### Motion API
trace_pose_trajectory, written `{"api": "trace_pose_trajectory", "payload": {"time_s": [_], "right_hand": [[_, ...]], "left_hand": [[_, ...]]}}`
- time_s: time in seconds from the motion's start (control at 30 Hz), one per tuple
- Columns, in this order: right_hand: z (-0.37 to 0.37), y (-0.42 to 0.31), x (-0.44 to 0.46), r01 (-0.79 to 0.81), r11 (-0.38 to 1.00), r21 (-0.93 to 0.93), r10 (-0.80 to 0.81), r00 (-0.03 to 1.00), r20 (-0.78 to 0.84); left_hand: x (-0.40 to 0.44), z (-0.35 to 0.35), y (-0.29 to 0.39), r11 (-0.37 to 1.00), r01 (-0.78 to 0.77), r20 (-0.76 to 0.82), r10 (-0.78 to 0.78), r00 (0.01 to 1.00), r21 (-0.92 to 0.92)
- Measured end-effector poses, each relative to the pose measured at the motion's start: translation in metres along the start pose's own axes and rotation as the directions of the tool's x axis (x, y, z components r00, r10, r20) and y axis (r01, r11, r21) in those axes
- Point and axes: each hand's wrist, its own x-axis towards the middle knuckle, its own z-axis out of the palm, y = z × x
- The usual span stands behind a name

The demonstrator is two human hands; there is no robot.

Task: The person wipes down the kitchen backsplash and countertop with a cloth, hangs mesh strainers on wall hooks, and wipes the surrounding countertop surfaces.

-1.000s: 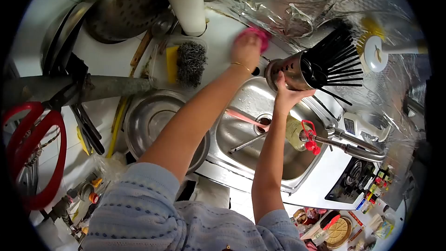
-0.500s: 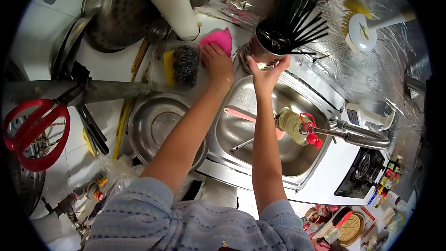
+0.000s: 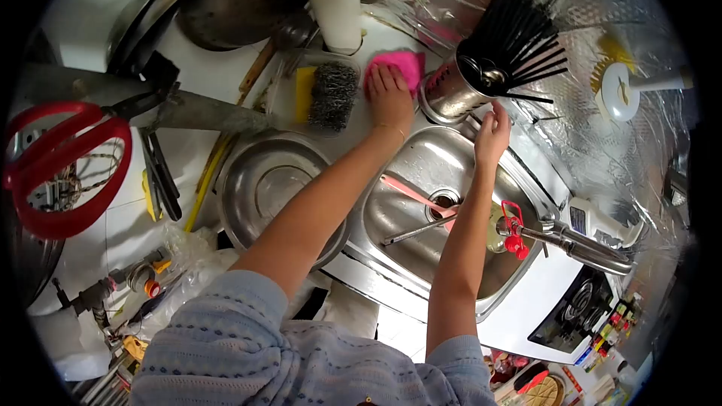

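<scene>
My left hand (image 3: 392, 99) presses a bright pink cloth (image 3: 406, 66) onto the white counter, fingers laid over it. Just right of the cloth stands a metal utensil holder (image 3: 449, 96), packed with black chopsticks (image 3: 511, 34) and some spoons. Below the holder, over the sink's back edge, my right hand (image 3: 492, 137) is empty, with its fingers partly bent and a little apart; a small gap seems to separate it from the holder. To the left of the cloth, a clear plastic tray (image 3: 289, 114) contains a steel wool scrubber (image 3: 333, 96) and a yellow sponge (image 3: 304, 94).
The metal sink (image 3: 406, 154) has a pink-handled utensil (image 3: 410, 189) and a metal rod in it. A bottle with a red cap (image 3: 514, 244) stands by the faucet (image 3: 579, 244). A metal basin (image 3: 282, 180) and large red-handled scissors (image 3: 71, 169) are at left.
My right hand has let go of the utensil holder and dropped slightly away from it. My left hand remains on the pink cloth. The whole view has shifted.
</scene>
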Motion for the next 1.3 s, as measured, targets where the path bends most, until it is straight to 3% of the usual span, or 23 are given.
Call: {"api": "trace_pose_trajectory", "payload": {"time_s": [0.03, 0.1, 0.17, 0.23, 0.3, 0.33, 0.37, 0.4, 0.43, 0.5, 0.57, 0.6, 0.63, 0.7, 0.77, 0.83, 0.9, 0.97, 1.0, 1.07, 1.1, 1.17, 1.3], "right_hand": [[0.004, -0.002, 0.003, 0.007, 1.0, 0.003, -0.007, 1.0, 0.004], [0.013, -0.006, 0.006, 0.084, 0.849, -0.521, -0.081, 0.996, 0.029], [0.024, 0.01, 0.014, 0.151, 0.831, -0.536, -0.161, 0.986, 0.029], [0.028, 0.022, 0.023, 0.265, 0.727, -0.634, -0.132, 0.959, 0.251], [0.024, 0.008, 0.017, 0.312, 0.751, -0.582, -0.169, 0.943, 0.288], [0.022, 0.004, 0.011, 0.17, 0.956, -0.239, -0.113, 0.965, 0.237], [0.019, -0.011, 0.001, 0.005, 0.989, 0.151, -0.038, 0.976, 0.214], [0.016, -0.027, -0.011, 0.168, 0.984, 0.053, -0.168, 0.986, 0.006], [0.018, -0.027, -0.022, 0.17, 0.984, 0.051, -0.171, 0.985, 0.009], [0.025, -0.021, -0.043, 0.126, 0.986, 0.11, -0.082, 0.937, -0.339], [0.029, -0.044, -0.074, -0.023, 0.984, 0.178, 0.066, 0.969, -0.239], [0.038, -0.052, -0.086, -0.031, 0.977, 0.212, 0.071, 0.98, -0.184], [0.047, -0.06, -0.1, -0.042, 0.968, 0.246, 0.076, 0.989, -0.129], [0.058, -0.101, -0.115, -0.1, 0.969, 0.226, 0.071, 0.989, 0.132], [0.082, -0.107, -0.12, -0.111, 0.959, 0.259, 0.018, 0.942, 0.336], [0.097, -0.111, -0.124, -0.068, 0.976, 0.207, -0.006, 0.941, 0.338], [0.104, -0.108, -0.125, -0.02, 0.988, 0.156, -0.034, 0.941, 0.337], [0.104, -0.103, -0.126, -0.22, 0.95, 0.222, 0.112, 0.904, 0.413], [0.102, -0.099, -0.127, -0.219, 0.95, 0.221, 0.113, 0.905, 0.411], [0.091, -0.101, -0.125, -0.166, 0.969, 0.185, 0.103, 0.945, 0.309], [0.087, -0.101, -0.122, -0.163, 0.969, 0.186, 0.1, 0.946, 0.307], [0.077, -0.103, -0.117, -0.208, 0.96, 0.186, 0.145, 0.941, 0.306], [0.069, -0.098, -0.118, -0.224, 0.964, 0.142, 0.167, 0.928, 0.332]], "left_hand": [[-0.005, -0.008, 0.001, 0.999, -0.048, 0.04, 0.047, 0.998, 0.013], [-0.009, -0.023, 0.001, 0.999, -0.035, 0.116, 0.035, 0.993, -0.006], [-0.007, -0.038, 0.0, 0.994, -0.101, 0.28, 0.107, 0.954, -0.037], [-0.007, -0.062, 0.0, 0.986, -0.047, 0.354, 0.102, 0.93, -0.162], [-0.01, -0.083, 0.002, 0.921, -0.004, 0.329, 0.143, 0.933, -0.39], [-0.01, -0.092, 0.001, 0.869, -0.102, 0.149, 0.196, 0.969, -0.485], [-0.004, -0.103, -0.005, 0.867, -0.097, 0.148, 0.192, 0.97, -0.489], [0.005, -0.115, -0.014, 0.864, -0.066, 0.183, 0.18, 0.967, -0.5], [0.014, -0.126, -0.024, 0.861, -0.036, 0.217, 0.168, 0.962, -0.508], [0.033, -0.142, -0.043, 0.925, 0.111, 0.168, -0.052, 0.984, -0.363], [0.048, -0.132, -0.075, 0.983, 0.03, -0.027, -0.035, 0.999, -0.182], [0.05, -0.129, -0.084, 0.999, -0.034, -0.108, 0.035, 0.994, 0.013], [0.046, -0.123, -0.089, 0.999, -0.035, -0.107, 0.036, 0.994, 0.011], [0.04, -0.112, -0.096, 0.993, -0.041, 0.118, 0.055, 0.991, -0.113], [0.028, -0.121, -0.082, 0.99, -0.017, 0.168, 0.041, 0.985, -0.143], [0.018, -0.118, -0.076, 0.962, -0.165, 0.147, 0.199, 0.969, -0.217], [0.017, -0.116, -0.08, 0.924, -0.205, 0.079, 0.242, 0.967, -0.323], [0.025, -0.122, -0.089, 0.854, -0.193, -0.023, 0.208, 0.978, -0.484], [0.029, -0.126, -0.095, 0.852, -0.194, -0.023, 0.209, 0.978, -0.486], [0.04, -0.134, -0.106, 0.918, 0.107, 0.051, -0.095, 0.994, -0.382], [0.046, -0.13, -0.113, 0.917, 0.105, 0.047, -0.094, 0.994, -0.384], [0.053, -0.109, -0.129, 0.955, 0.287, -0.038, -0.285, 0.958, 0.075], [0.057, -0.1, -0.142, 0.922, 0.382, 0.039, -0.385, 0.922, 0.061]]}}
